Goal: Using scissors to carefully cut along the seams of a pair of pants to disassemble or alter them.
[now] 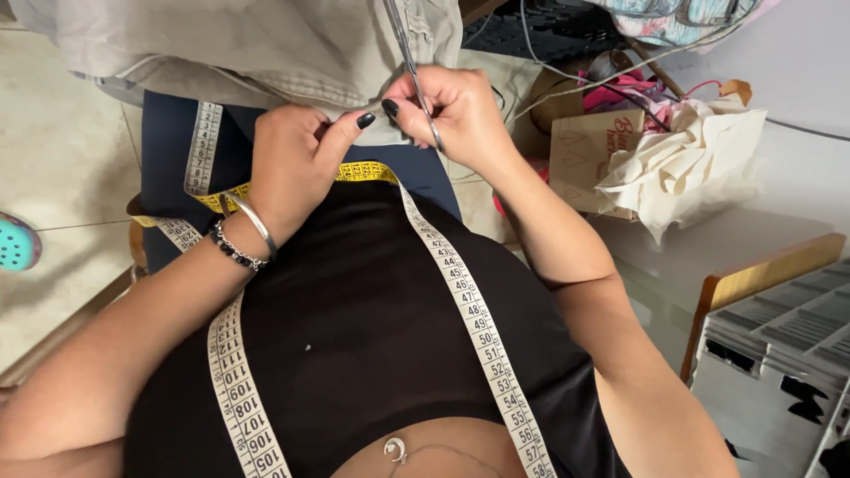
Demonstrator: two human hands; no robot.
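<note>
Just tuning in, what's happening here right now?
A person is working on a beige garment held in front of them. The left hand pinches its edge, while the right hand grips a thin metal tool, probably scissors, at the same spot. A measuring tape hangs around the person's neck over a black top. To the right sit a cardboard box and crumpled cream cloth.

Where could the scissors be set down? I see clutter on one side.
Bare floor tiles left of the left hand and beige fabric are free. Right of the right hand, the cardboard box, crumpled cloth and cables crowd it.
</note>
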